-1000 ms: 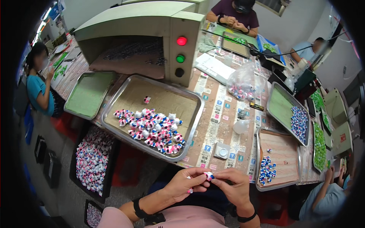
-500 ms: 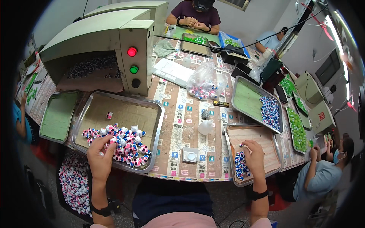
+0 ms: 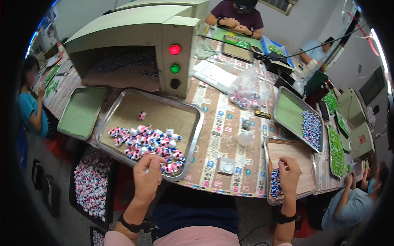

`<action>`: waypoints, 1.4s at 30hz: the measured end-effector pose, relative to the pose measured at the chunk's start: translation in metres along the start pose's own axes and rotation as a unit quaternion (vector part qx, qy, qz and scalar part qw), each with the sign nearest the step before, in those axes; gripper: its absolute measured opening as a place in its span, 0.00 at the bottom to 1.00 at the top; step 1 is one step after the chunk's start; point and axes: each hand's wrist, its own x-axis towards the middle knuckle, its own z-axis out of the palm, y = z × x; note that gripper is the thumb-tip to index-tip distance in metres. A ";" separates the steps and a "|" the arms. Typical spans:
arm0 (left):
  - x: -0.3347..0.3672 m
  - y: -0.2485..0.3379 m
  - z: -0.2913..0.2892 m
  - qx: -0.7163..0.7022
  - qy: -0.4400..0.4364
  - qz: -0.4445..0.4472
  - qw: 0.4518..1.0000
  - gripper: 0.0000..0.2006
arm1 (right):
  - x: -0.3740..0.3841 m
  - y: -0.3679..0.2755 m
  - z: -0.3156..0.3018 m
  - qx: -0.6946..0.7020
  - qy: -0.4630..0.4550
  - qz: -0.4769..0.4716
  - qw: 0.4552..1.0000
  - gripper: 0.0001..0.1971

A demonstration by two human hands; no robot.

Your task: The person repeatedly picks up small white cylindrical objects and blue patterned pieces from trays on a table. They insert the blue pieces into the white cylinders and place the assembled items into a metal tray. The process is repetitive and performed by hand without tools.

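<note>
My left hand [image 3: 147, 177] hovers at the near rim of a metal tray [image 3: 197, 135], its thumb and fingers pinched together; anything between them is too small or hidden to name. In that tray lies a pile of small white, pink and blue animal-like figures [image 3: 154, 143], and one figure [image 3: 142, 115] sits apart behind it. Over the right-hand tray [image 3: 308, 180], lined with brownish paper, my right hand [image 3: 289, 176] has its fingers curled to the thumb. What they hold, if anything, cannot be made out. Small blue and white pieces [image 3: 276, 183] lie beside it, partly covered by the hand.
A boxy machine [image 3: 180, 41] with lit red and green lamps stands behind the left tray. Around me are a green-lined tray [image 3: 283, 102], a bag of figures [image 3: 246, 96], a small white dish [image 3: 226, 165] and a bin of figures [image 3: 92, 184]. Other people work around the table.
The whole view has shifted, with the scene sliding right. My left hand has drawn back from the pile to the tray's near rim. My right hand has stayed over the right tray, slightly nearer me.
</note>
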 end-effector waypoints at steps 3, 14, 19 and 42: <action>-0.002 -0.001 -0.001 -0.206 -0.023 -0.097 0.973 0.12 | -0.013 -0.017 -0.005 0.095 -0.028 0.006 0.995 0.07; -0.025 -0.009 0.020 -0.493 -0.230 -0.345 0.765 0.09 | -0.057 -0.087 0.021 0.389 -0.215 0.166 0.880 0.07; -0.029 -0.014 0.028 -0.507 -0.225 -0.392 0.734 0.16 | -0.055 -0.090 0.028 0.420 -0.224 0.166 0.864 0.09; -0.041 -0.021 0.037 -0.379 -0.226 -0.423 0.791 0.20 | -0.025 -0.101 0.079 0.075 -0.135 -0.124 0.980 0.06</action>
